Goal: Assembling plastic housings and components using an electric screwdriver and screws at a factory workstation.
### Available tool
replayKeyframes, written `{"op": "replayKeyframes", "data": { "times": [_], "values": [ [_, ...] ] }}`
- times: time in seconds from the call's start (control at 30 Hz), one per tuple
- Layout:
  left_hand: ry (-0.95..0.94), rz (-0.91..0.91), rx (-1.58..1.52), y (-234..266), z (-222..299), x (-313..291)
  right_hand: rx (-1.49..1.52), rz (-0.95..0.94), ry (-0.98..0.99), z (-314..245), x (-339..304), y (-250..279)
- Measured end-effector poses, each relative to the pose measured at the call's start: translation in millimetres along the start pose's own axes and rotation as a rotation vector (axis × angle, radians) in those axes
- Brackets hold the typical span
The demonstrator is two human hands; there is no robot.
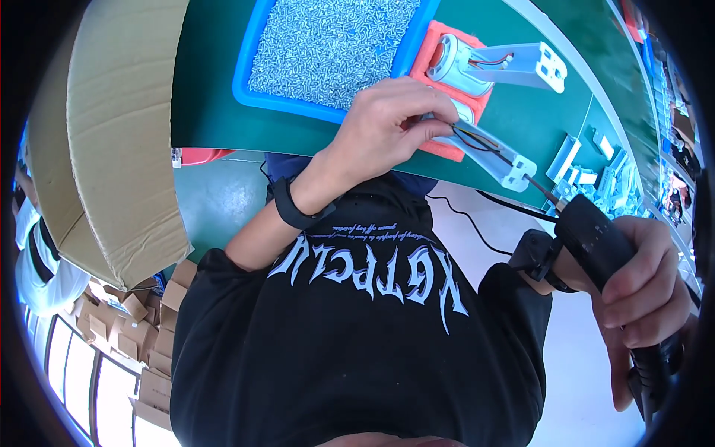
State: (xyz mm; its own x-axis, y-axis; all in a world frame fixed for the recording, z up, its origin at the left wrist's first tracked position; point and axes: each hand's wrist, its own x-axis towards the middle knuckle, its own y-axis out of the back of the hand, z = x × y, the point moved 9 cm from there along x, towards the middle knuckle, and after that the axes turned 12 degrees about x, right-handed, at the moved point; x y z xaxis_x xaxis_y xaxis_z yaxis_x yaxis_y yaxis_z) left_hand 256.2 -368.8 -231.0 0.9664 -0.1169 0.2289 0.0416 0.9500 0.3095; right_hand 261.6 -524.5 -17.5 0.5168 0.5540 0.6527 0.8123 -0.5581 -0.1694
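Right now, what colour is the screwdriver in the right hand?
The screwdriver is mostly black, seen in the head view.

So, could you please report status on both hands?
Left hand pinched at white bracket. Right hand gripping black screwdriver, bit at bracket's end. Wires inside bracket, close by.

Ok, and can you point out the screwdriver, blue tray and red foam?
Screwdriver (593,237): head view, front of its black body.
Blue tray (294,109): head view, wall nearest the wearer.
Red foam (424,61): head view, bare left edge.
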Motion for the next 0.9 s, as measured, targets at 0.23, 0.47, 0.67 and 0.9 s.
{"op": "replayKeyframes", "data": {
  "times": [0.23, 0.47, 0.67, 0.9],
  "values": [
    [-0.044, 0.013, -0.228, 6, 6, 2, 0.065, 0.111, 0.136, -26, -3, 17],
    [-0.078, -0.044, -0.258, 6, 12, 2, 0.154, 0.211, 0.268, -38, -6, 32],
    [-0.076, -0.036, -0.239, 5, 13, 0, 0.148, 0.159, 0.264, -39, -1, 28],
    [-0.278, 0.118, 0.373, 59, 25, 7, 0.047, -0.036, 0.064, -17, 9, 9]
  ]
}}
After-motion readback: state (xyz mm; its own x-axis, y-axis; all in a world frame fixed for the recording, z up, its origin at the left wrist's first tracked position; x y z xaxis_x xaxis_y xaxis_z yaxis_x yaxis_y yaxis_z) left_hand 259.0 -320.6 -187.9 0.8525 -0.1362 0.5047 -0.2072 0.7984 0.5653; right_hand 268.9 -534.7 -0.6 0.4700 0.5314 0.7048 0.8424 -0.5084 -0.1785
